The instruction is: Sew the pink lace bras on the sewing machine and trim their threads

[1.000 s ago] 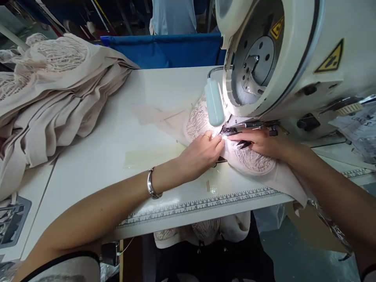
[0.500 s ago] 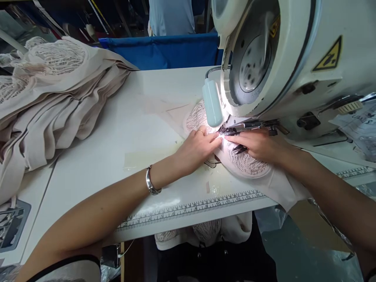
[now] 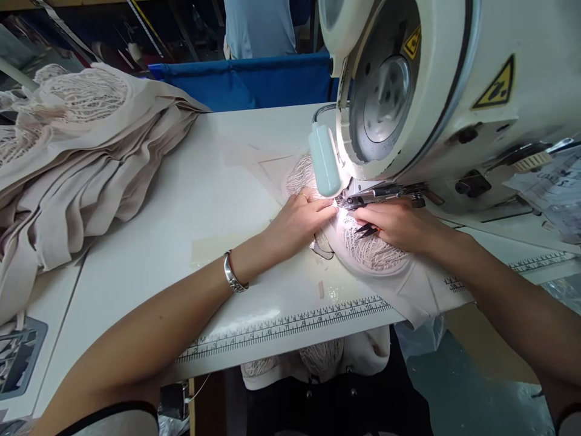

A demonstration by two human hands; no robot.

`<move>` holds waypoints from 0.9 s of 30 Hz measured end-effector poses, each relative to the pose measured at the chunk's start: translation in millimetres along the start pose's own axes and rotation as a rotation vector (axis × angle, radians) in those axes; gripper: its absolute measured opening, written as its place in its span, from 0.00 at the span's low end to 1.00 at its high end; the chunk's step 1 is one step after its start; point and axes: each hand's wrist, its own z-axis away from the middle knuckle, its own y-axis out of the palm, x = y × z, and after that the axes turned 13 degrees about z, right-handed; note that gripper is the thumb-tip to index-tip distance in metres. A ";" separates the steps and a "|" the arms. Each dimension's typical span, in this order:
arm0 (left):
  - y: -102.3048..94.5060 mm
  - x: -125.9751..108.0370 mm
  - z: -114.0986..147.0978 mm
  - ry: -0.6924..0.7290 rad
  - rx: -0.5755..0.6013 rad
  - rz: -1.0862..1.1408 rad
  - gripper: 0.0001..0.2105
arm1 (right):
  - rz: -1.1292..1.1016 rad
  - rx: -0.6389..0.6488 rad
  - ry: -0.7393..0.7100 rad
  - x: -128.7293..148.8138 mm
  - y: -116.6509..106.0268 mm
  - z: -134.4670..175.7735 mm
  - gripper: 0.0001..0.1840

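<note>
Bright Light Blurs the Close Work

Glare and a pale green lamp (image 3: 325,160) obscure the needle area of the sewing machine (image 3: 438,121); whether the left grip (image 3: 297,221) pinches or merely presses cannot be told. Lacy fabric (image 3: 374,253) lies under both grips on the tabletop (image 3: 149,260), one patch nearside of the right grip (image 3: 394,223), another beyond the left. The right is clamped on black snips (image 3: 365,231), their handles mostly hidden. Beyond, a person (image 3: 259,29) is cut off above.

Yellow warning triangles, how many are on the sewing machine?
2: small triangle inside the round housing, large triangle farther right on the machine body. Others may be hidden.
</note>
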 end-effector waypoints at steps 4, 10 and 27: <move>1.4 -23.5 1.1 -0.027 -0.068 -0.144 0.16 | -0.037 0.028 0.107 2.7 -2.9 -5.7 0.07; 16.5 -65.8 7.9 -0.122 0.008 -0.125 0.21 | -0.061 -0.013 0.302 -1.2 6.7 1.7 0.02; 1.0 -25.5 9.2 0.026 0.031 0.099 0.17 | 0.123 -0.123 0.052 11.7 0.0 8.0 0.34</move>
